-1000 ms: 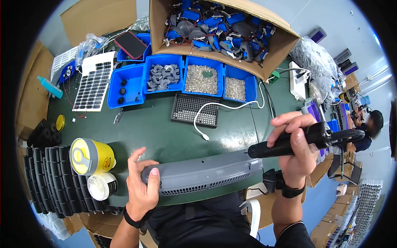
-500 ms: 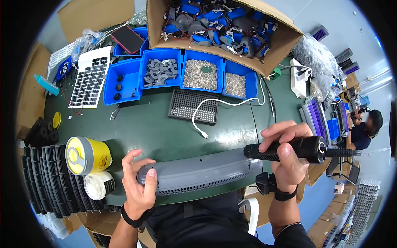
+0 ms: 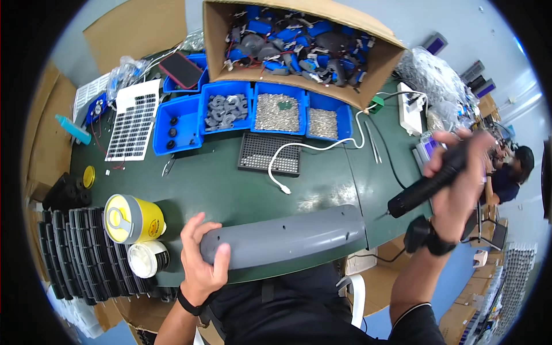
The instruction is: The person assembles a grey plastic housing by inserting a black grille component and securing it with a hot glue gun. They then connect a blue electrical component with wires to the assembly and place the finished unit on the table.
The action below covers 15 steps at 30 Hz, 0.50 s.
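Note:
A long, curved grey plastic housing [image 3: 287, 237] lies at the near edge of the green table, its smooth face with small holes turned up. My left hand [image 3: 201, 259] is closed around its left end, thumb on the near side and fingers at the far side. Off to the right of the housing, my right hand [image 3: 460, 192], blurred by motion, grips a black electric screwdriver [image 3: 418, 194]. Its thin bit points down and left, apart from the housing.
Blue bins of screws [image 3: 277, 112], grey clips [image 3: 226, 111] and black knobs [image 3: 172, 132] line the back, below a carton [image 3: 305, 83] of blue parts. A white cable [image 3: 313, 145] crosses the table. A yellow cup [image 3: 144, 221] stands left; another person [image 3: 512, 175] sits far right.
My right hand has drawn the screwdriver off the housing, to the right, and its tip now points down-left. The housing has rolled, hiding its slotted side. My left hand keeps its grip.

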Available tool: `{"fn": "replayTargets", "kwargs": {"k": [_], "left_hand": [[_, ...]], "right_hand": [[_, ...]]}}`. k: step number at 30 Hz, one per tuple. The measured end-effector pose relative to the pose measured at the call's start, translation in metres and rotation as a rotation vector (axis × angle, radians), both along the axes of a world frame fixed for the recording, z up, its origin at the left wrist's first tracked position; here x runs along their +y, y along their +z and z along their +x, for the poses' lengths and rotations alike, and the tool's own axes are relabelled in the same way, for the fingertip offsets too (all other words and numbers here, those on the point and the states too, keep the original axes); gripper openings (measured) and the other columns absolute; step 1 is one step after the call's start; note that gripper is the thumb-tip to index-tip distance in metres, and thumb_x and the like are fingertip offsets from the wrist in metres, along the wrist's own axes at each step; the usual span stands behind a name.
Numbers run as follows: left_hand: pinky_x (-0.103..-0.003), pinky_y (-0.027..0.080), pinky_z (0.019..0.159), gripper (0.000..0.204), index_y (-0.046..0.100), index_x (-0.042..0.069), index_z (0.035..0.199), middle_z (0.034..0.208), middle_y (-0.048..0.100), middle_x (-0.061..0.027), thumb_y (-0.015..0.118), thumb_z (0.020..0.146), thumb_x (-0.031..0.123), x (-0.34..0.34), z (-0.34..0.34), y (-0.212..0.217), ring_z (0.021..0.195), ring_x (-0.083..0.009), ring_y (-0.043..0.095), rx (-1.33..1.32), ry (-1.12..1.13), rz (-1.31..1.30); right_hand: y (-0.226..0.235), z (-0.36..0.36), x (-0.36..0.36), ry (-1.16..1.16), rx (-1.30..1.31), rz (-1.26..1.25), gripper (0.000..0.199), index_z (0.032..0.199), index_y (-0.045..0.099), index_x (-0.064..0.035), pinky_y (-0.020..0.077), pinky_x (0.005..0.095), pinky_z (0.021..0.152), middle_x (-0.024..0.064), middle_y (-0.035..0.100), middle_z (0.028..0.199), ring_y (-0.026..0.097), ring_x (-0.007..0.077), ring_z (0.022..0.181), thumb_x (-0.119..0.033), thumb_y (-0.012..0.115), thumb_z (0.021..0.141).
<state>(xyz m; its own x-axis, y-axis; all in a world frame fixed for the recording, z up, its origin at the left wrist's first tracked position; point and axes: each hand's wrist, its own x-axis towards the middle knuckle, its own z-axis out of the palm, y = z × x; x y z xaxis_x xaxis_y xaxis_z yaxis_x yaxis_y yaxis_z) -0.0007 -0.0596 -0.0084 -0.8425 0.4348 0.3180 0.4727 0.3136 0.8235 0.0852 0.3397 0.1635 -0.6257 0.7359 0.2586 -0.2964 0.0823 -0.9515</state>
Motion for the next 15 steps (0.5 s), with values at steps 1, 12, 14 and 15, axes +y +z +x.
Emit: {"fn": "replayTargets", "kwargs": {"k": [1,12,14,15], "left_hand": [[-0.041,0.052,0.096,0.083,0.033,-0.002,0.155,0.119,0.068,-0.0211,0.077,0.093,0.031,-0.005,0.002,-0.007,0.104,-0.0298,0.067,0.103,-0.027,0.004],[-0.058,0.045,0.111,0.135,0.019,0.009,0.164,0.14,0.053,-0.0216,0.105,0.061,0.027,-0.023,0.019,0.0,0.131,-0.0441,0.054,0.346,-0.276,-0.213],[-0.056,0.046,0.11,0.127,0.023,0.009,0.162,0.142,0.051,-0.0223,0.102,0.063,0.019,-0.027,0.02,-0.001,0.134,-0.0458,0.054,0.346,-0.301,-0.197],[-0.055,0.047,0.109,0.123,0.025,0.009,0.161,0.143,0.05,-0.0226,0.101,0.064,0.015,-0.031,0.021,-0.002,0.136,-0.0466,0.053,0.347,-0.303,-0.198]], "right_hand": [[-0.01,-0.007,0.015,0.021,-0.153,-0.055,0.059,0.118,0.052,-0.0073,0.0544,0.0338,0.053,0.0183,0.072,0.105,0.067,0.0191,0.066,-0.064,0.057,0.104],[-0.148,-0.027,0.054,0.191,-0.72,-0.094,0.065,0.154,0.044,-0.0005,0.0504,0.0419,0.102,0.022,0.061,0.136,0.06,0.0294,0.124,-0.02,0.072,0.099],[-0.146,-0.022,0.045,0.22,-0.707,-0.079,0.081,0.165,0.026,0.0025,0.0323,0.0405,0.122,0.0313,0.041,0.162,0.043,0.0365,0.149,-0.018,0.069,0.1],[-0.147,-0.021,0.034,0.214,-0.681,-0.044,0.081,0.166,0.025,0.0024,0.0288,0.0403,0.124,0.0311,0.038,0.164,0.039,0.036,0.153,-0.019,0.068,0.101]]}}
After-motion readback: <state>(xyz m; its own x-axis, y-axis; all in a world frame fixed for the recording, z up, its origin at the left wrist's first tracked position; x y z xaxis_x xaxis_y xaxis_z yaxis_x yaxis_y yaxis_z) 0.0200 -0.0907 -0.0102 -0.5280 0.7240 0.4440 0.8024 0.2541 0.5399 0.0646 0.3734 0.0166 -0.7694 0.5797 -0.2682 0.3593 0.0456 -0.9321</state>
